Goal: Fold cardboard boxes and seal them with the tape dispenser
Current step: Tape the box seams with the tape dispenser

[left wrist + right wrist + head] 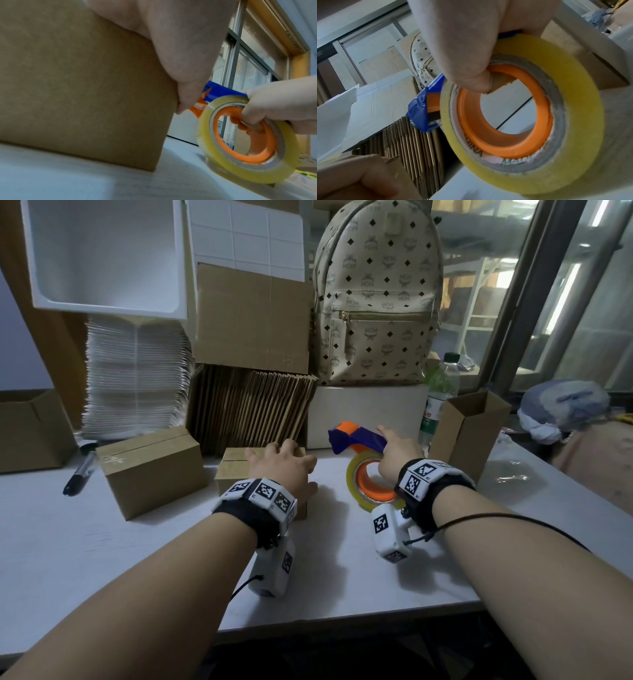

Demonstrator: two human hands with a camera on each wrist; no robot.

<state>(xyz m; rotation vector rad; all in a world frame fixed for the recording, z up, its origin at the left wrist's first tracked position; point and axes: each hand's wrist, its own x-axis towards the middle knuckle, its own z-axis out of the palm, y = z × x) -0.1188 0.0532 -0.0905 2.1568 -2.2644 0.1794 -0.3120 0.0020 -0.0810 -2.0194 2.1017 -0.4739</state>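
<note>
A small brown cardboard box (233, 467) (85, 81) stands on the white table (137, 559). My left hand (284, 463) (188, 54) lies over its top, fingers spread toward the far edge and thumb hooked down the right corner. Just right of the box, my right hand (399, 455) (467, 40) grips the tape dispenser (356, 477) (204, 125) (573, 121), a yellowish tape roll on an orange core with a blue cutter head. Its fingers curl through the core, and the roll's lower edge touches the table. Where the tape's free end lies is hidden.
A closed box (150, 470) and a black marker (78, 474) lie left. An open upright box (469, 429) and a water bottle (440, 395) stand right. Behind are flat cardboard sheets (253, 409), a white box (366, 414) and a backpack (376, 296).
</note>
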